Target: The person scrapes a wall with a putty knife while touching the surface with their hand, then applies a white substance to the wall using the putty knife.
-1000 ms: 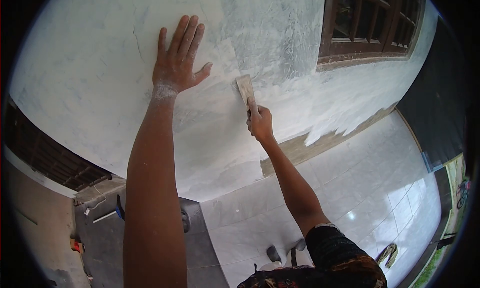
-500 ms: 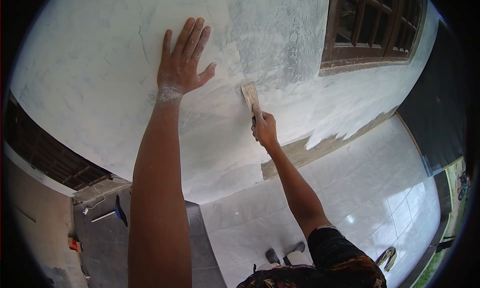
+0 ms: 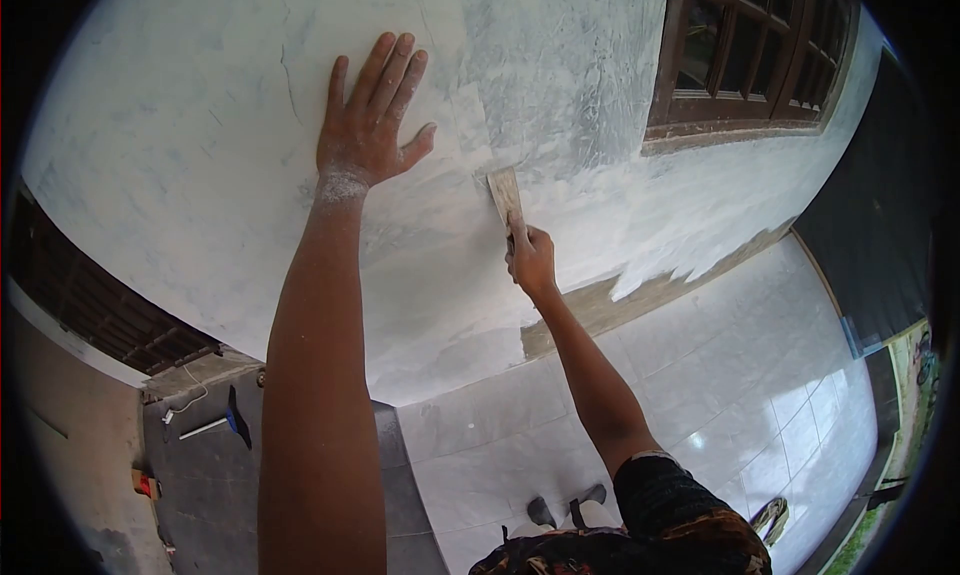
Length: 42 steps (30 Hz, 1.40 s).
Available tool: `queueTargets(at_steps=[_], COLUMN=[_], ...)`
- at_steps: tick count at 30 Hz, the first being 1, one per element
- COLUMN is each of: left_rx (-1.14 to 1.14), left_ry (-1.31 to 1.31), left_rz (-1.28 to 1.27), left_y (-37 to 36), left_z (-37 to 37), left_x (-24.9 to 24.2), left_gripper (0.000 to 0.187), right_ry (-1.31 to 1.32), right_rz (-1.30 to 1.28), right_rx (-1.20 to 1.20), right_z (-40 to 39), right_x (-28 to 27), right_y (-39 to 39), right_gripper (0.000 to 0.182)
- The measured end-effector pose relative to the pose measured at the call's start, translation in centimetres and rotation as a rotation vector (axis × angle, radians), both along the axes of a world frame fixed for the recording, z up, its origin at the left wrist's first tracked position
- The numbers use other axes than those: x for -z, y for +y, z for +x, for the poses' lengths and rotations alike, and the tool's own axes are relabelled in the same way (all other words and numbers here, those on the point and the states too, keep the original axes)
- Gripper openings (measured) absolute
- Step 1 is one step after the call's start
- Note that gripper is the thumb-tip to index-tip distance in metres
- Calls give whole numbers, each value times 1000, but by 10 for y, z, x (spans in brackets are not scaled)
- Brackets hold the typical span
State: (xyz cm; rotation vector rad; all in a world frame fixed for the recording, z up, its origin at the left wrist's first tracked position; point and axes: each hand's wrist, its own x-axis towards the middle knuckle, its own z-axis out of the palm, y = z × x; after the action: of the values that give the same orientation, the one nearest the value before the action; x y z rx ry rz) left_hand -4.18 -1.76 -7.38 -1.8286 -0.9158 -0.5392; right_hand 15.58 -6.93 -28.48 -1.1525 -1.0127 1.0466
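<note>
My left hand (image 3: 368,125) lies flat on the white-smeared wall (image 3: 230,175), fingers stretched and thumb out to the right. White powder coats its wrist and speckles the fingers. Lower and to the right, my right hand (image 3: 530,260) is wrapped round the handle of a putty knife (image 3: 506,193). The knife's wide, whitish blade points up and rests at the wall surface. Around the blade the wall is patchy white and grey. Thin cracks run down the wall above my left hand.
A brown framed window (image 3: 745,55) is set in the wall at upper right. Pale glossy tiles (image 3: 590,415) cover the floor below, with darker tiles (image 3: 220,485) at left. A blue-headed broom (image 3: 236,420) lies there. A dark sheet (image 3: 870,215) hangs at far right.
The view has shifted very slightly. My left hand stays flat on the wall, and the putty knife in my right hand is in nearly the same place, its blade turned a little.
</note>
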Motion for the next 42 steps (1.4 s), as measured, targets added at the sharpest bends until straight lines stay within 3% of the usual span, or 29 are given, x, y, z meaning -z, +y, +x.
queueTargets(at_steps=[42], left_rx=[57], left_ry=[-11], left_rz=[8], left_y=[3], left_z=[-3], left_x=[2], left_gripper=[88], right_ry=[110], right_rz=[7], right_rx=[28], right_z=[-30], right_x=[-12], right_y=[-6], right_gripper=[55])
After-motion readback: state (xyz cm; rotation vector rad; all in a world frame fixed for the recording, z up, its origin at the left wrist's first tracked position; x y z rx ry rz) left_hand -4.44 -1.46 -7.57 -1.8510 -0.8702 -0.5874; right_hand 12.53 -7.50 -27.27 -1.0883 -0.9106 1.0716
